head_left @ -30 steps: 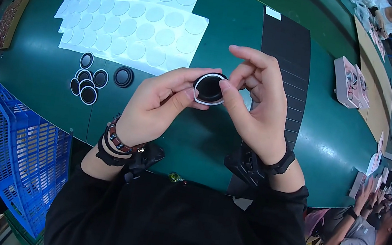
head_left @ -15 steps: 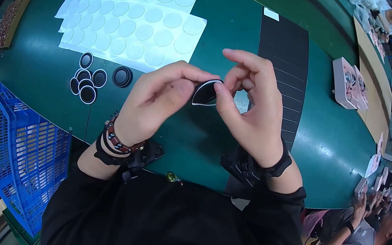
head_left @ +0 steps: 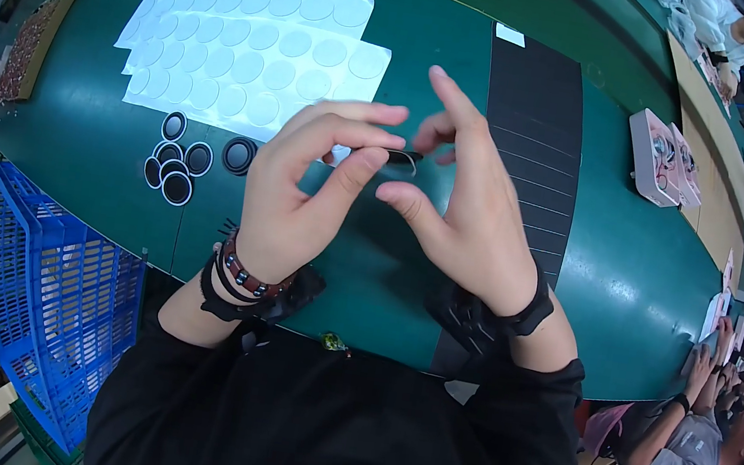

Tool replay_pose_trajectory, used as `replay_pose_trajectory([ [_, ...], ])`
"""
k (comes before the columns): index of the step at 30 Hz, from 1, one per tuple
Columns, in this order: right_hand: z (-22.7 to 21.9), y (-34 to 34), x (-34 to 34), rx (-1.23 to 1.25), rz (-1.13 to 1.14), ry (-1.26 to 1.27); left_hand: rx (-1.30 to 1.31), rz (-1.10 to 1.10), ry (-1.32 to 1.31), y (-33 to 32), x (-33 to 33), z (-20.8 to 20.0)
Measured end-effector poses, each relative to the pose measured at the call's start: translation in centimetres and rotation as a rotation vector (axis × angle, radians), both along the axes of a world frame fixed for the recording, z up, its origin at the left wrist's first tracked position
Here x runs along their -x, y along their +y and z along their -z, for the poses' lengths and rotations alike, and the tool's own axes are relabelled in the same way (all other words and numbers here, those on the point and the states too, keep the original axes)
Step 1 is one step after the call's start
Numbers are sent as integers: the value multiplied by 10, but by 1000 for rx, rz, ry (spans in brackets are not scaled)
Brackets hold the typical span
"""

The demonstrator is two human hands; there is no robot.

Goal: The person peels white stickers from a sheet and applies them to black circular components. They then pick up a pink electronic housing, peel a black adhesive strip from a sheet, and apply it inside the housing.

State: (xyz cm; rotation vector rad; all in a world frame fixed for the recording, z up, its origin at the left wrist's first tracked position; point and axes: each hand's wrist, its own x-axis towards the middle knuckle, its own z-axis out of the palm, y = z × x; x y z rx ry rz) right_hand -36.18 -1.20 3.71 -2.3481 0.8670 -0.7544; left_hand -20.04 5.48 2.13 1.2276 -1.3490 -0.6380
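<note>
My left hand pinches a thin black disc with a white rim between thumb and fingers, above the green table. The disc is turned almost edge-on, and part of it is hidden by my fingers. My right hand is just to the right of it, index finger raised and thumb apart, with nothing visible in its grasp. To the left, several loose black discs with white rims lie partly overlapping. A thicker black round piece, perhaps a stack, sits between them and my left wrist.
White sheets of round stickers overlap at the far left of the green table. A black lined strip runs down the right side. Pink boxes stand beyond it. A blue crate is at lower left; a co-worker sits at right.
The disc has turned from showing its dark face to nearly edge-on. My right thumb and fingers have come away from it; my left hand keeps hold. The view has shifted slightly.
</note>
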Motion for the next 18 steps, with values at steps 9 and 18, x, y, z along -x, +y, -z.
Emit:
replay_pose_trajectory([
  [9,-1,2,-3,-403,-136,-367,-303,175,538,7,1,0],
  [18,-4,4,-2,-397,-177,-280,-233,168,578,9,2,8],
])
